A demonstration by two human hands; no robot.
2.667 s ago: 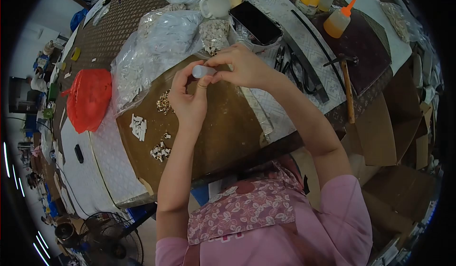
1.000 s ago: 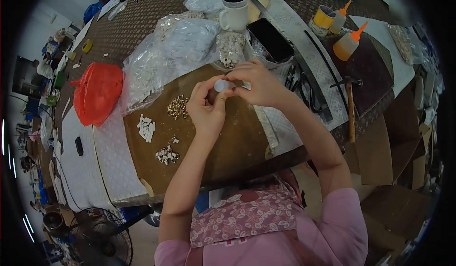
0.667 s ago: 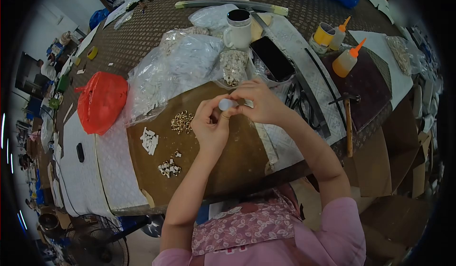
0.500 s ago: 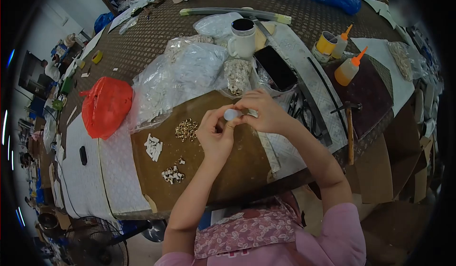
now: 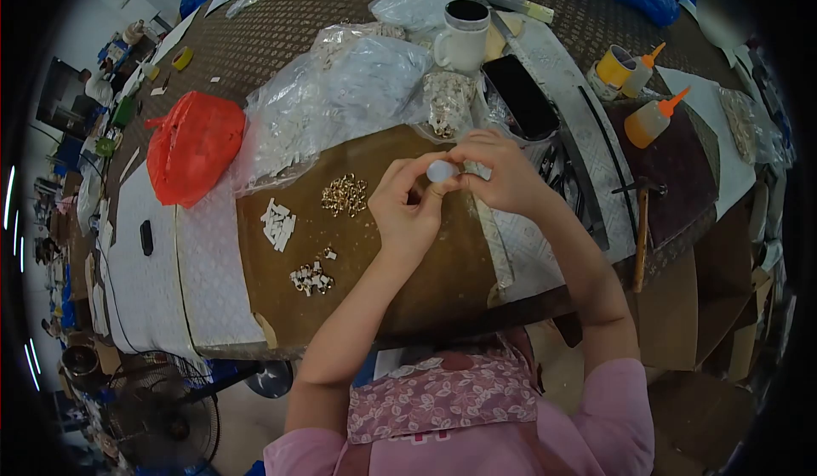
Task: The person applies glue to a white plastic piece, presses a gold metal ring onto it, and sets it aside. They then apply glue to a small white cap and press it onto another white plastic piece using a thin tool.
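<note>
A small whitish cylinder (image 5: 440,171) sits just right of the frame's centre, its round end facing the camera; the long axis is foreshortened, its far end hidden by fingers; the left hand (image 5: 403,205) pinches it narrowly between thumb and fingers; the right hand (image 5: 508,175) closes in at its right side, though I cannot tell what it grips; three piles lie left of centre: gold rings (image 5: 344,195), white strips (image 5: 278,224), white-and-gold pieces (image 5: 311,279); above are one mug (image 5: 462,44) and one phone (image 5: 522,97); upper right, two orange-tipped bottles (image 5: 648,125); right, one hammer (image 5: 642,242); upper left, one red bag (image 5: 192,148).
</note>
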